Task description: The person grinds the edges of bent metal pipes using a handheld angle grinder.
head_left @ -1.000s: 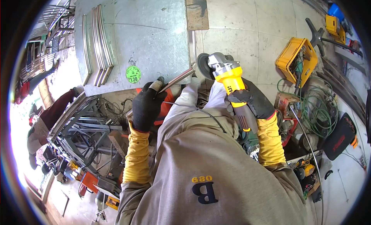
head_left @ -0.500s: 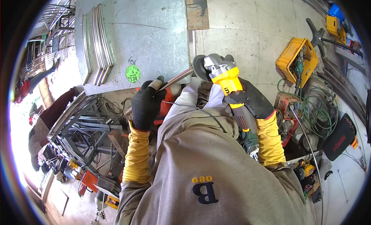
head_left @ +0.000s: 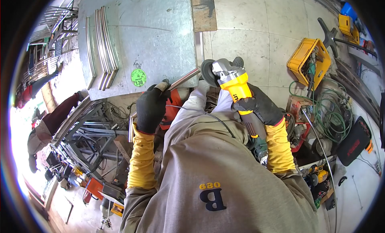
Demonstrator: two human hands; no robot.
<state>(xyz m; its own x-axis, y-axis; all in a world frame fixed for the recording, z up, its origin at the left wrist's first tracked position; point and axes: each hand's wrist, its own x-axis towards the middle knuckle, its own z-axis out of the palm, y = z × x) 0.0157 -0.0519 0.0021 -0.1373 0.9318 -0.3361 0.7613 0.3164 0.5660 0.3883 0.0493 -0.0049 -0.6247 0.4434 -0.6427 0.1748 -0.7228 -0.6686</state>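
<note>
My left hand (head_left: 151,109), in a black glove, is closed around a shiny metal tube (head_left: 185,78). The tube slants up to the right, and part of it is hidden behind the glove. My gloved right hand (head_left: 261,104) grips a yellow angle grinder (head_left: 237,85) by its body, head pointing away from me. Its grinding disc (head_left: 208,72) is right by the tube's far end. Below the tube lies the near edge of a metal sheet tabletop (head_left: 160,40).
Several bent metal tubes (head_left: 105,48) lie on the sheet's left side, near a green round sticker (head_left: 138,77). A yellow crate (head_left: 297,58) and coiled green hose (head_left: 331,112) are at right. Metal frames (head_left: 90,131) stand at left, where another person's sleeve (head_left: 60,110) shows.
My left hand has turned slightly on the tube, showing less of its near part. The grinder has barely shifted. The other person's arm at the left has moved a little.
</note>
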